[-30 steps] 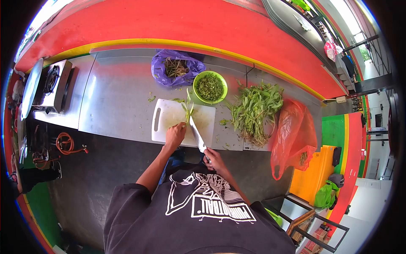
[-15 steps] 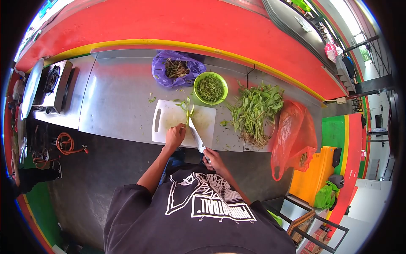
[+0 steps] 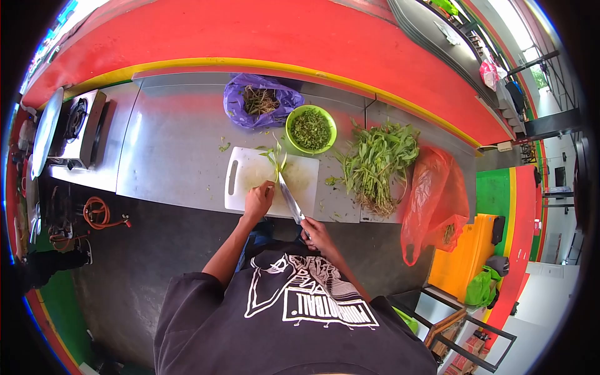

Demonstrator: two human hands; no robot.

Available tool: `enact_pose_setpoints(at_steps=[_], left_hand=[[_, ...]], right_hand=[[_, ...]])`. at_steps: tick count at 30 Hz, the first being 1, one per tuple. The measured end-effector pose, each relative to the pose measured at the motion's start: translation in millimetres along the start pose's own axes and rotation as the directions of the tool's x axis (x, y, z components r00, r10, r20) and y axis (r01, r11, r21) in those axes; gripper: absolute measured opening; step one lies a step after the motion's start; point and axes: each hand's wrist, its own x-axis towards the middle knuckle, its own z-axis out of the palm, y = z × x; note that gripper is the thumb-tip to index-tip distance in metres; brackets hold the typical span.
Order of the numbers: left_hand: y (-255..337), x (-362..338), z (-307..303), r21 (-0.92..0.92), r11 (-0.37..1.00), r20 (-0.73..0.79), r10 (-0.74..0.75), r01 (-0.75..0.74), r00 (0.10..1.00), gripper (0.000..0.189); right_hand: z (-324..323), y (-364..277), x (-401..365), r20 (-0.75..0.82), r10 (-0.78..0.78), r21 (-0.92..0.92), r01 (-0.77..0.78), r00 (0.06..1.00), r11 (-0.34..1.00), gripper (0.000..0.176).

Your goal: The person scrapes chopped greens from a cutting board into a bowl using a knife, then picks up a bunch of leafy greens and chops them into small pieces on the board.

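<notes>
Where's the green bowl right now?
Head view, centre top: the round green plastic bowl of chopped greens sits on the steel counter, just beyond the white cutting board, right of the purple plastic bag.

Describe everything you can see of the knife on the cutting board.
The knife has a long, narrow, bright metal blade. Its handle is mostly hidden inside the right hand, which grips it at the near edge of the counter. The blade slants away from the person over the white cutting board, its tip at the green stalks that the left hand pins down. Whether its edge touches the board cannot be told.
</notes>
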Motion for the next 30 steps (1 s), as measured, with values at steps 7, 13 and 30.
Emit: enact_pose_setpoints(at_steps=[7, 13, 30], left_hand=[[-2.0, -0.3, -0.9, -0.12, 0.992, 0.023, -0.031, 0.033, 0.999, 0.017], [-6.6, -1.3, 1.6, -0.179, 0.983, 0.015, -0.034, 0.036, 0.999, 0.019], [-3.0, -1.3, 6.3, -0.253, 0.962, 0.029, -0.096, 0.1, 0.995, 0.021]], right_hand=[[3.7, 2.0, 0.3, -0.058, -0.086, -0.125, 0.078, 0.995, 0.989, 0.029], [2.6, 5.2, 2.7, -0.075, -0.116, -0.187, 0.1, 0.99, 0.977, 0.032], [13.3, -7.4, -6.6, -0.105, -0.127, -0.22, 0.102, 0.986, 0.97, 0.028]])
